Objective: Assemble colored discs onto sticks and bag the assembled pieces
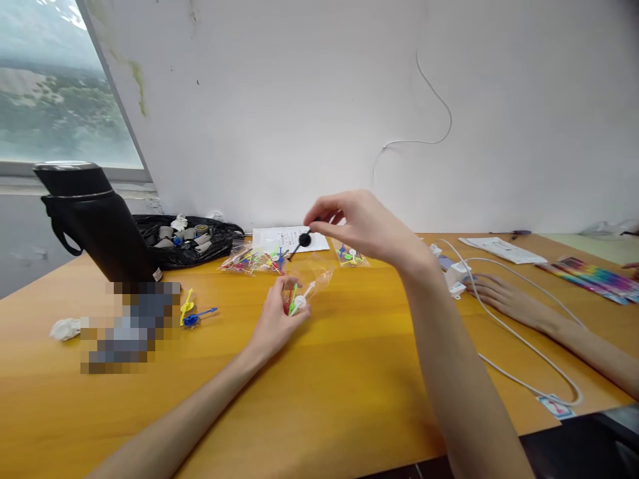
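Right fingers (319, 223) pinch black pick (302, 241); left fingers (292, 313) grip clear bag (312, 283).

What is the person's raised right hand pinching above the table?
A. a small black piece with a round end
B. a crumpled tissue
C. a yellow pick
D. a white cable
A: the right hand holds a small black piece with a round end between its fingertips, above the clear bag of coloured picks that the left hand grips.

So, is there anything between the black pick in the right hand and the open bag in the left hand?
Nothing visible. The right hand holds the black pick above the clear bag in the left hand; only air between.
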`<state>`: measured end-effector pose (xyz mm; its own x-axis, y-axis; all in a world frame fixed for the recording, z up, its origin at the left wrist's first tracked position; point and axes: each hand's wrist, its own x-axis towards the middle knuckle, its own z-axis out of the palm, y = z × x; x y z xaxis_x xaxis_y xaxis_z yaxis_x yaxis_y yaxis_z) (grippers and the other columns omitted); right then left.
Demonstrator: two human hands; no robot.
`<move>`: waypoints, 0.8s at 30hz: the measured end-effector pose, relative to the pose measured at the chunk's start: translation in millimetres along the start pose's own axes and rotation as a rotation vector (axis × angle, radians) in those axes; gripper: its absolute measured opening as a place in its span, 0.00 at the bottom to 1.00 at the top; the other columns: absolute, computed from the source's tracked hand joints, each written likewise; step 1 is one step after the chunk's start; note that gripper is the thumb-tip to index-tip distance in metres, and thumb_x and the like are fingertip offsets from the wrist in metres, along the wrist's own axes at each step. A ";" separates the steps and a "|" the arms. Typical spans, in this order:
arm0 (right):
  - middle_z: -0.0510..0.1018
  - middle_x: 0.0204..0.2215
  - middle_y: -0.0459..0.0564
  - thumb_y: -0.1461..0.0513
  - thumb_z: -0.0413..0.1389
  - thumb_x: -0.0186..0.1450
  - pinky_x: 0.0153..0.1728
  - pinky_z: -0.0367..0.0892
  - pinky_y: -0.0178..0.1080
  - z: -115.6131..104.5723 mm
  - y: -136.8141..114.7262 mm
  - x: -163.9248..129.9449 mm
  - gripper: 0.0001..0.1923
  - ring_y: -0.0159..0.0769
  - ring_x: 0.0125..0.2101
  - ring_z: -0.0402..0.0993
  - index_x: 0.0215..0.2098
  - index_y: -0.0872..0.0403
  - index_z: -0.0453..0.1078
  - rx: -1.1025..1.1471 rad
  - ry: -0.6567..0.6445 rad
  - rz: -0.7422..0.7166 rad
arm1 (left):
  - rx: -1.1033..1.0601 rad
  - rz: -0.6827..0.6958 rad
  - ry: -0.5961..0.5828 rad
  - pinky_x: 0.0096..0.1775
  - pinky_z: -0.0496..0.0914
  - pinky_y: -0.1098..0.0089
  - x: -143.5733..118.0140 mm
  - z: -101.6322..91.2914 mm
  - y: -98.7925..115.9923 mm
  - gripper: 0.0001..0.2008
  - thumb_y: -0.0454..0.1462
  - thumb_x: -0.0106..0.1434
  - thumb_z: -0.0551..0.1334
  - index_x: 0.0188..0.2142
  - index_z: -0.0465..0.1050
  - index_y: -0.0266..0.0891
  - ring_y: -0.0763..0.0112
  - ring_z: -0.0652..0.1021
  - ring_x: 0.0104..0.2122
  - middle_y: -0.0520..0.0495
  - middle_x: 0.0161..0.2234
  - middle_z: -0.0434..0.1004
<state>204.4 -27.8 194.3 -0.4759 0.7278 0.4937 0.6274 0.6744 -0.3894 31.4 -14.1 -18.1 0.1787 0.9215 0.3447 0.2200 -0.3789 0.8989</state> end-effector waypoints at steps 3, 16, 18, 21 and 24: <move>0.83 0.34 0.51 0.63 0.56 0.67 0.35 0.66 0.36 -9.8 3.2 -8.3 0.10 0.33 0.33 0.75 0.38 0.56 0.80 -0.061 -0.062 0.081 | 0.042 0.007 0.000 0.45 0.67 0.67 1.2 -1.1 0.5 0.22 0.37 0.59 0.65 0.52 0.65 0.44 0.68 0.74 0.40 0.47 0.51 0.73; 0.84 0.33 0.49 0.69 0.56 0.64 0.29 0.62 0.33 28.8 10.5 4.9 0.11 0.30 0.31 0.75 0.38 0.56 0.81 -0.132 -0.367 0.087 | 0.015 0.042 0.020 0.53 0.66 0.63 3.1 -1.7 3.8 0.22 0.36 0.59 0.66 0.53 0.66 0.44 0.64 0.75 0.49 0.46 0.51 0.74; 0.84 0.34 0.50 0.69 0.55 0.65 0.31 0.63 0.33 34.6 13.3 8.2 0.12 0.31 0.32 0.76 0.39 0.56 0.81 -0.097 -0.441 0.056 | 0.010 0.047 0.024 0.52 0.66 0.64 3.9 -1.8 4.0 0.23 0.36 0.58 0.66 0.53 0.66 0.44 0.64 0.75 0.49 0.46 0.50 0.74; 0.84 0.38 0.52 0.69 0.54 0.66 0.33 0.63 0.33 38.9 15.8 10.6 0.14 0.32 0.35 0.76 0.42 0.56 0.81 -0.119 -0.476 0.045 | 0.000 0.036 0.039 0.46 0.67 0.66 5.0 -2.2 3.4 0.22 0.36 0.57 0.66 0.51 0.67 0.43 0.67 0.75 0.42 0.48 0.46 0.74; 0.84 0.39 0.52 0.69 0.52 0.68 0.32 0.61 0.33 36.3 11.0 9.5 0.14 0.32 0.34 0.75 0.43 0.56 0.81 -0.182 -0.369 0.078 | -0.002 0.015 0.041 0.41 0.67 0.68 4.6 -2.6 2.6 0.19 0.37 0.57 0.66 0.49 0.67 0.43 0.70 0.74 0.37 0.49 0.43 0.74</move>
<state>184.4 -8.9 166.5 -0.5911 0.7937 0.1437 0.7530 0.6069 -0.2543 30.3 -10.7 -13.5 0.1426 0.9184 0.3691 0.2157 -0.3928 0.8940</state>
